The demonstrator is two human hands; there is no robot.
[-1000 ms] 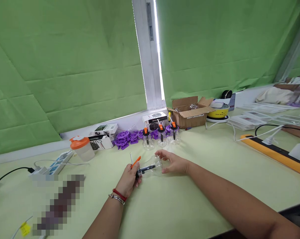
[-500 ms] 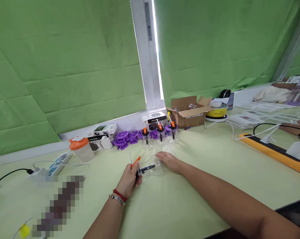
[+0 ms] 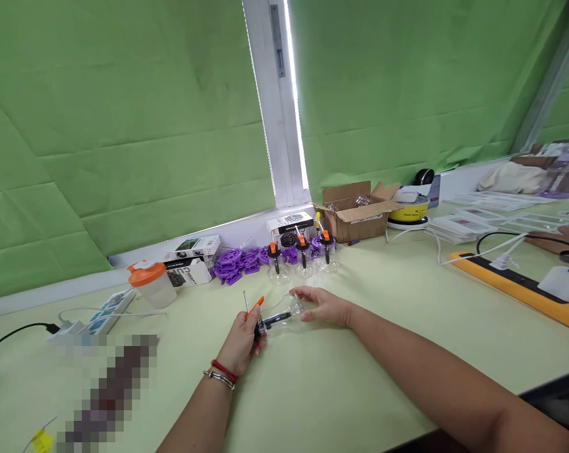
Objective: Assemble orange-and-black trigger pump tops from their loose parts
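My left hand (image 3: 246,333) is closed round the black cap end of a clear dispenser bottle (image 3: 287,321). The bottle lies tilted on its side above the table, its base to the right. An orange lever (image 3: 254,306) and a thin metal spout (image 3: 245,301) stick up by my left thumb, and a black tube shows inside. My right hand (image 3: 324,306) cups the bottle's wide base between fingers and thumb. Beyond my hands stand three similar bottles (image 3: 303,261) with orange-and-black tops, upright in a row.
Purple plastic parts (image 3: 234,264) lie behind the bottles, near white boxes (image 3: 190,270) and an open cardboard box (image 3: 357,217). An orange-lidded shaker (image 3: 153,286) and a power strip (image 3: 109,311) are at left. An orange power strip (image 3: 515,286) and another person's hand (image 3: 560,239) are at right.
My right thumb and fingers have spread and shifted round the bottle's base. The left hand keeps its hold on the cap end. The view has moved slightly.
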